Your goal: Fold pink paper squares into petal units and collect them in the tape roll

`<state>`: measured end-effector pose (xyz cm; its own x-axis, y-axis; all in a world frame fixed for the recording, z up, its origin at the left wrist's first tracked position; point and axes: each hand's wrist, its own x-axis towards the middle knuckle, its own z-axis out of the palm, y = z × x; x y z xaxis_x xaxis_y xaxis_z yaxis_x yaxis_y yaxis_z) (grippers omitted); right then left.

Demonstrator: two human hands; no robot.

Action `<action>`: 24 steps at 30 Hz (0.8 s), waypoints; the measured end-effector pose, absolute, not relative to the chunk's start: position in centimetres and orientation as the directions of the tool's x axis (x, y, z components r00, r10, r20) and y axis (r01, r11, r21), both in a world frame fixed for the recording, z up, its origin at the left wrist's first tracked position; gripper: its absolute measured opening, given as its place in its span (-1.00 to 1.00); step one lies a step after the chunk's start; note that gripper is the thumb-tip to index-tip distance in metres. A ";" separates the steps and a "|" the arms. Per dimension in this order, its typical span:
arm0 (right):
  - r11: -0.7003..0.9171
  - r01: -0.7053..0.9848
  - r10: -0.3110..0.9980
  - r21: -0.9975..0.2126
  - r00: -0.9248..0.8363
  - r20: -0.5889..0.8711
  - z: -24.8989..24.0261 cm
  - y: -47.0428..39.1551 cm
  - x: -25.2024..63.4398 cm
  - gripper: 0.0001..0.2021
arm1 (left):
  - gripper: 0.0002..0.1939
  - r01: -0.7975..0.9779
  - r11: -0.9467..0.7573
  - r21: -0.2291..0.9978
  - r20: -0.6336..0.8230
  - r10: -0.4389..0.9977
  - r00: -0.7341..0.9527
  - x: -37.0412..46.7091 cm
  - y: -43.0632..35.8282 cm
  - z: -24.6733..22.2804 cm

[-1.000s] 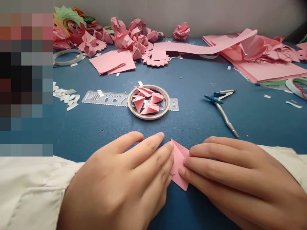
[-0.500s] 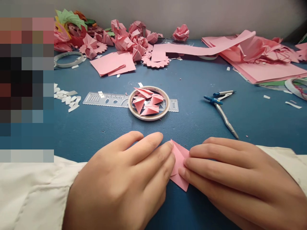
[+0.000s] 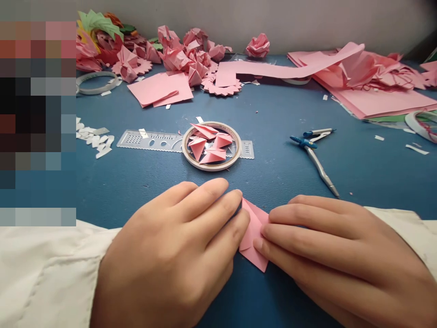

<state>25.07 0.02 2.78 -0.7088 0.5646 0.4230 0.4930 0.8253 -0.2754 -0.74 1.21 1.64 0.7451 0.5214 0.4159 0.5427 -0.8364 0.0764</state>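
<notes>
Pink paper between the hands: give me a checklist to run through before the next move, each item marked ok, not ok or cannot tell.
1. Right hand touching the folded pink paper: ok, fingertips on its right side.
2. Left hand at the paper: ok, fingers along its left side.
3. Paper's edges lined up: cannot tell, fingers cover part of them.
4. Compass well away from the hands: not ok, one leg ends close beside the right hand.
5. Stencil ruler uncovered: not ok, the tape ring lies across it.
6. Small folded pieces gathered at the ring: ok, they sit within it, one tip reaching its rim.
</notes>
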 end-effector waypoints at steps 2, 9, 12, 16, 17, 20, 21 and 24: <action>0.834 0.493 0.551 -0.247 -0.719 0.424 2.9 0.0 25.1 -0.59 | -0.71 0.530 -0.846 0.064 0.447 0.499 0.743 -1.0 1.4 1.7; 0.846 0.490 0.530 -0.209 -0.731 0.430 3.0 0.2 25.2 -0.67 | -0.62 0.505 -0.861 0.057 0.473 0.469 0.746 -1.1 1.8 1.7; 0.853 0.454 0.522 -0.259 -0.738 0.427 2.9 0.3 25.2 -0.65 | -0.60 0.509 -0.858 0.061 0.467 0.476 0.745 -1.0 1.9 1.6; 0.842 0.436 0.537 -0.317 -0.738 0.408 2.7 0.3 25.2 -0.63 | -0.58 0.508 -0.859 0.062 0.446 0.479 0.756 -1.1 2.0 1.5; 0.840 0.440 0.540 -0.317 -0.739 0.404 2.6 0.2 25.3 -0.62 | -0.57 0.509 -0.859 0.060 0.446 0.480 0.756 -1.1 2.0 1.5; 0.852 0.451 0.524 -0.267 -0.747 0.409 2.5 0.1 25.4 -0.61 | -0.59 0.530 -0.846 0.059 0.436 0.499 0.749 -1.1 2.0 1.6; 0.856 0.454 0.517 -0.248 -0.749 0.414 2.5 0.1 25.4 -0.60 | -0.62 0.538 -0.841 0.062 0.423 0.511 0.749 -1.1 2.0 1.7; 0.854 0.448 0.520 -0.263 -0.745 0.418 2.7 0.3 25.3 -0.56 | -0.67 0.558 -0.826 0.082 0.378 0.543 0.750 -0.6 2.0 2.0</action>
